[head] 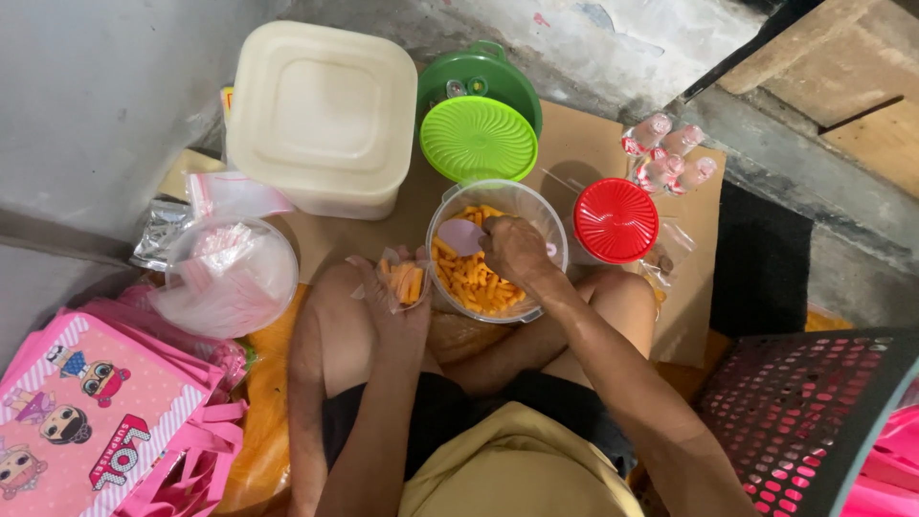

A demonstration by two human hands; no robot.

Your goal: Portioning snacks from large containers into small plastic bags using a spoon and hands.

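Head view, looking down on a seated person with bare knees drawn up on a sheet of brown cardboard [584, 144] laid on the floor.

The right hand [515, 249] is inside the mouth of a clear round tub [550, 230], clenched around the handle of a pale pink scoop [461, 236]. The scoop's bowl lies over the orange stick snacks [474, 280] that fill the lower part of the tub. The tub stands between the knees, touching or just beside them.

The left hand [397, 306] is just beside the tub's left wall, grasping a small clear bag [406, 280] with its mouth upward. The bag already contains some of the same orange sticks. The two hands are near each other, with the tub's rim between them.

Surroundings:
- A light green ribbed lid [479, 139] rests just behind the tub, on a darker green container [498, 72].
- A red-lidded jar [615, 220] stands just right of the tub.
- A bundle of small bottles [665, 153] lies near the cardboard's far right corner.
- A large cream lidded box [321, 115] sits at the far left.
- A clear tub of plastic bags [228, 278] stands left of the left knee.
- Pink cartoon-print bags [86, 412] lie at the near left.
- A dark perforated basket [814, 412] is at the near right.
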